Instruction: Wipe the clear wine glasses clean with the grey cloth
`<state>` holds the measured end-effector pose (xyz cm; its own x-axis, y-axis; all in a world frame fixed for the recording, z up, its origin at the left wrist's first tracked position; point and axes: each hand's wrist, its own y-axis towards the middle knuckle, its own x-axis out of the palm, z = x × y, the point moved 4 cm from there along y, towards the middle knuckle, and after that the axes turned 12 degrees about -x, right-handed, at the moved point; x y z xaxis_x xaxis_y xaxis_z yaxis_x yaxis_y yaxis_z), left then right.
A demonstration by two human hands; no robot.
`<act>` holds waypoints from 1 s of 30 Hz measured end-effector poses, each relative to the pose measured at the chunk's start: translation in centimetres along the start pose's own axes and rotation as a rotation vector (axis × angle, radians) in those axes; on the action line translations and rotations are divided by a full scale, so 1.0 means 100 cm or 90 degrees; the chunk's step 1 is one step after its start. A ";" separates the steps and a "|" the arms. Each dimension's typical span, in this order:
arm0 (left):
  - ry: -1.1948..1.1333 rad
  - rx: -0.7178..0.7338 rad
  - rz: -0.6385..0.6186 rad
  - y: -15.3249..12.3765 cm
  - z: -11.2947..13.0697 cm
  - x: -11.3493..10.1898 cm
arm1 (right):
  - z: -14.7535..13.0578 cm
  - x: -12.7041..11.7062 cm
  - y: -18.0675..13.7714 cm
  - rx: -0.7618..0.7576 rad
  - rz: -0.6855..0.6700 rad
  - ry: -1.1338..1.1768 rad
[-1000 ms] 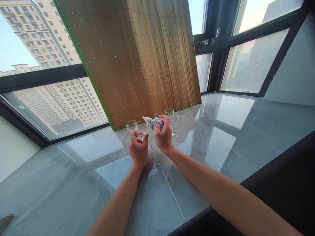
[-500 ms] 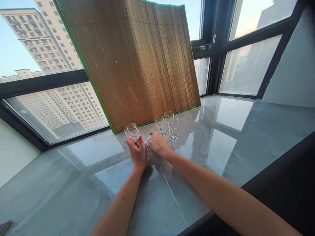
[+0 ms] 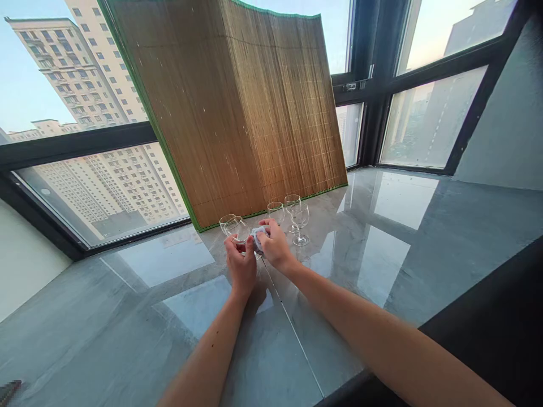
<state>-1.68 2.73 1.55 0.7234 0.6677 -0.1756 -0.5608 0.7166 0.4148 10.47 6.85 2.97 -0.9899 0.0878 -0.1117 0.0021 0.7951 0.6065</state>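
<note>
My left hand [image 3: 241, 263] is closed around a clear wine glass [image 3: 238, 229], which tilts with its bowl up and to the left. In my right hand [image 3: 275, 246] a crumpled pale grey cloth [image 3: 258, 236] is pinched, pressed close beside the held glass near its stem and base. The fingers and cloth hide most of the stem. Another glass [image 3: 225, 221] shows just behind the held one. To the right of my hands stand three more wine glasses, the front one [image 3: 300, 217] upright on its foot.
A bamboo mat [image 3: 246, 124] with green edging leans against the window behind the glasses. The glossy grey tiled surface [image 3: 139, 328] reflects the windows. Dark window frames [image 3: 373, 124] meet in the corner. Something black [image 3: 492, 316] fills the lower right.
The held glass has shifted slightly right and tips a little more. My right hand has risen slightly, and more of the cloth shows. The whole view has moved a little.
</note>
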 end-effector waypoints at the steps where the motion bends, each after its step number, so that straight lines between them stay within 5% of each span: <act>1: -0.002 -0.003 -0.009 0.000 -0.001 0.001 | -0.001 0.000 -0.001 0.009 0.007 0.002; 9: 0.016 -0.016 -0.020 0.002 -0.003 0.003 | -0.039 -0.021 -0.007 -0.142 0.159 -0.022; 18: 0.049 -0.010 -0.091 -0.002 -0.005 0.009 | -0.069 -0.024 -0.016 -0.251 0.091 -0.019; 30: 0.055 -0.040 -0.114 -0.002 -0.004 0.009 | -0.069 -0.026 -0.013 -0.303 0.149 0.033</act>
<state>-1.05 3.27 0.97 0.7778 0.5416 -0.3190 -0.4521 0.8346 0.3147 12.08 1.49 7.91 -0.9765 0.1903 0.1009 0.1706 0.3969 0.9019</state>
